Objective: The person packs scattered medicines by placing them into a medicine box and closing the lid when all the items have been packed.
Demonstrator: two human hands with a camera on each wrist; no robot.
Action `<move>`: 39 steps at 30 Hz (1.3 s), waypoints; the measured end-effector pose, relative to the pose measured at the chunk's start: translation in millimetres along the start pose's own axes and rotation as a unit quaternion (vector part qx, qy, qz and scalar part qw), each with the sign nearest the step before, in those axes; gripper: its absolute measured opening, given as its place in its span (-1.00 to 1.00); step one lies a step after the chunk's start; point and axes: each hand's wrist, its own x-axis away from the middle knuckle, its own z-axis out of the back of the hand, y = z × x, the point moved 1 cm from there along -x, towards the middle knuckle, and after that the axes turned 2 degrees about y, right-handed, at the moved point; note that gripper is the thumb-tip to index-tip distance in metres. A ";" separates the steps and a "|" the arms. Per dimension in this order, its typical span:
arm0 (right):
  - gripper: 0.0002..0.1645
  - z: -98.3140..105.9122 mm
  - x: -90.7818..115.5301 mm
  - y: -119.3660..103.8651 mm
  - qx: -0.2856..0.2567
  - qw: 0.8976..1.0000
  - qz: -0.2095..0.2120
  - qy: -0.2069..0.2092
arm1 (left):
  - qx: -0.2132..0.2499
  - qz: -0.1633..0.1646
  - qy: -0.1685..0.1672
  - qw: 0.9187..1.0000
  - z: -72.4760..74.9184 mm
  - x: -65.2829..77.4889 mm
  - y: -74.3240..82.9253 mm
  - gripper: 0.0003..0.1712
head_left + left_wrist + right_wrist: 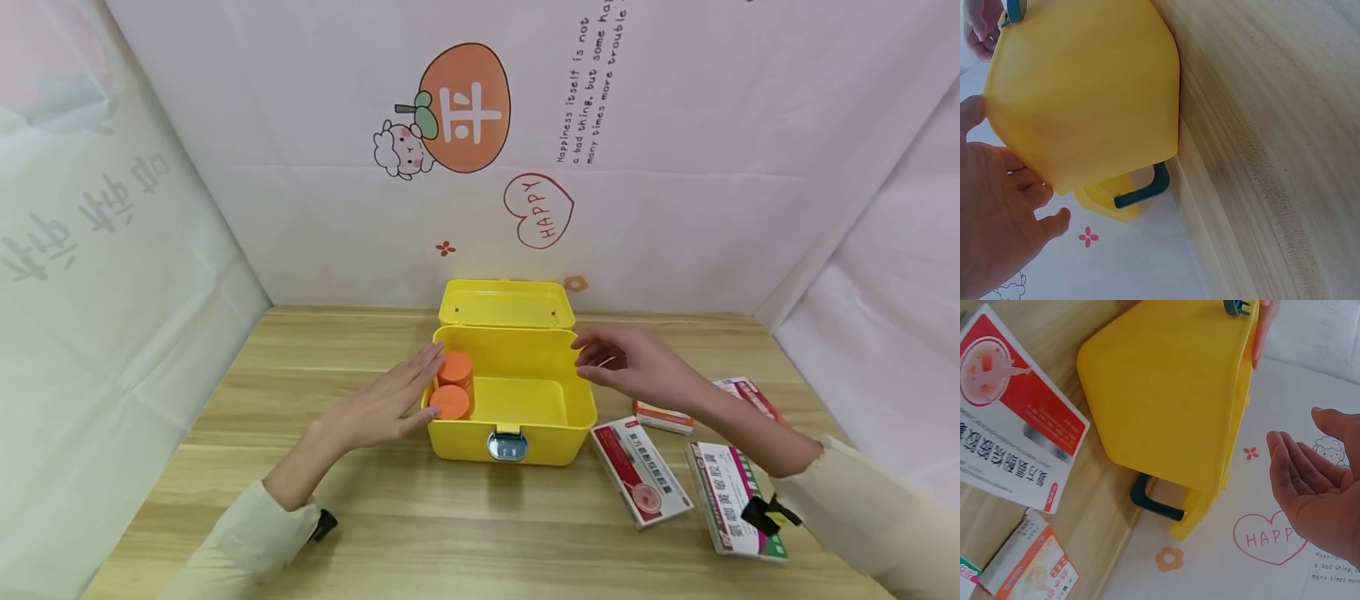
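Note:
A yellow plastic storage box [487, 443] stands on the table with its lid [507, 304] swung back. Two round orange caps [450, 402] show inside it at the left end, their lower parts hidden by the box walls. My left hand [386, 398] lies along the left rim, fingers extended; in the left wrist view its fingertips are right at the box's edge. Over the back right corner hovers my right hand [637, 360], its fingers loosely bent and nothing in them. The right wrist view shows that hand [1316, 481] apart from the box's wall.
Right of the box lie a red and white medicine box [642, 472], a green, purple and white one [735, 500], a small orange and white one [663, 417] and another red and white one [750, 396], partly under the right forearm. A printed white cloth [675, 242] hangs behind the table.

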 end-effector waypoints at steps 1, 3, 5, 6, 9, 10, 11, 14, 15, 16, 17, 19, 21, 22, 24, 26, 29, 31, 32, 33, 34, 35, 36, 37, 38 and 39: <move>-0.60 0.3 2.4 1.3 -0.001 1.000 0.000 0.001 | -0.001 0.000 0.000 1.000 0.2 0.0 0.0 -0.11; -0.61 0.4 7.0 4.2 -0.003 1.000 -0.001 0.003 | -0.003 -0.001 0.000 1.000 0.4 0.0 -0.1 -0.11; -0.62 0.2 11.9 6.8 -0.005 1.000 -0.005 0.004 | -0.003 -0.001 -0.001 1.000 0.6 0.1 0.1 -0.10; -0.61 -0.1 14.2 8.2 -0.006 1.000 -0.008 0.004 | -0.003 -0.002 -0.001 1.000 0.7 0.1 0.2 -0.10; -0.62 -1.3 21.1 12.9 -0.006 1.000 -0.021 0.002 | -0.004 -0.002 0.000 1.000 0.4 0.4 0.0 -0.10; -0.61 -1.7 23.5 14.5 -0.005 1.000 -0.026 0.001 | -0.005 -0.002 0.000 1.000 0.3 0.4 -0.1 -0.10; -0.61 -2.2 25.7 16.3 -0.004 1.000 -0.029 0.001 | -0.006 -0.001 0.000 1.000 0.0 0.5 -0.3 -0.10; -0.60 -4.0 33.1 22.5 -0.002 0.999 -0.035 -0.001 | -0.008 -0.001 0.000 1.000 -0.3 0.4 -0.5 -0.10; -0.59 -4.7 35.7 24.9 -0.004 0.999 -0.037 -0.002 | -0.007 -0.002 0.000 1.000 0.0 0.3 -0.2 -0.10; -0.59 -5.4 38.2 27.3 -0.007 0.999 -0.038 -0.002 | -0.007 -0.003 0.000 1.000 0.2 0.1 0.1 -0.10; -0.59 -6.2 40.6 29.8 -0.009 0.999 -0.039 -0.001 | -0.007 -0.003 -0.001 1.000 0.4 -0.1 0.2 -0.10; -0.59 -7.9 45.1 35.2 -0.014 0.999 -0.039 0.000 | -0.008 -0.004 -0.002 1.000 0.7 -0.7 0.5 -0.10; -0.60 -9.7 49.4 40.4 -0.012 0.999 -0.042 0.003 | -0.007 -0.005 -0.002 1.000 1.1 -1.5 0.8 -0.10; -0.60 -10.7 51.6 42.9 -0.009 0.999 -0.046 0.005 | -0.008 -0.005 -0.002 1.000 1.0 -1.8 0.6 -0.10; -0.60 -13.0 55.6 47.9 -0.002 0.999 -0.054 0.005 | -0.008 -0.005 -0.001 1.000 0.9 -2.1 0.5 -0.10; -0.59 -16.0 59.8 52.9 0.004 0.998 -0.064 0.002 | -0.008 -0.005 -0.001 1.000 0.8 -1.9 0.7 -0.10; -0.59 -21.5 65.0 60.5 0.018 0.998 -0.063 0.004 | -0.007 -0.002 -0.002 1.000 0.4 -0.8 0.9 -0.10; -0.58 -24.4 67.9 64.8 0.030 0.998 -0.063 0.008 | -0.007 -0.001 -0.002 1.000 0.1 -0.3 1.0 -0.10; -0.58 -25.7 69.2 66.9 0.036 0.997 -0.062 0.011 | -0.007 -0.001 -0.002 1.000 -0.1 -0.3 1.0 -0.10; -0.57 -26.9 70.6 69.0 0.044 0.997 -0.064 0.013 | -0.007 -0.001 -0.001 1.000 -0.3 -0.3 0.8 -0.11; -0.56 -28.2 71.9 70.7 0.052 0.996 -0.071 0.015 | -0.008 -0.001 -0.001 1.000 -0.4 -0.5 0.7 -0.11; -0.54 -29.4 73.3 71.9 0.060 0.995 -0.080 0.016 | -0.008 -0.001 0.000 1.000 -0.5 -0.5 0.6 -0.11; -0.52 -30.7 74.7 73.2 0.068 0.994 -0.088 0.015 | -0.008 -0.001 0.000 1.000 -0.6 -0.6 0.5 -0.11; -0.50 -32.5 76.2 74.7 0.073 0.993 -0.097 0.013 | -0.008 -0.001 0.001 1.000 -0.6 -0.6 0.4 -0.11; -0.48 -34.0 77.8 76.0 0.079 0.991 -0.106 0.013 | -0.008 -0.001 0.001 1.000 -0.6 -0.6 0.4 -0.11; -0.47 -35.8 79.4 76.7 0.083 0.990 -0.115 0.013 | -0.008 -0.001 0.001 1.000 -0.5 -0.6 0.5 -0.11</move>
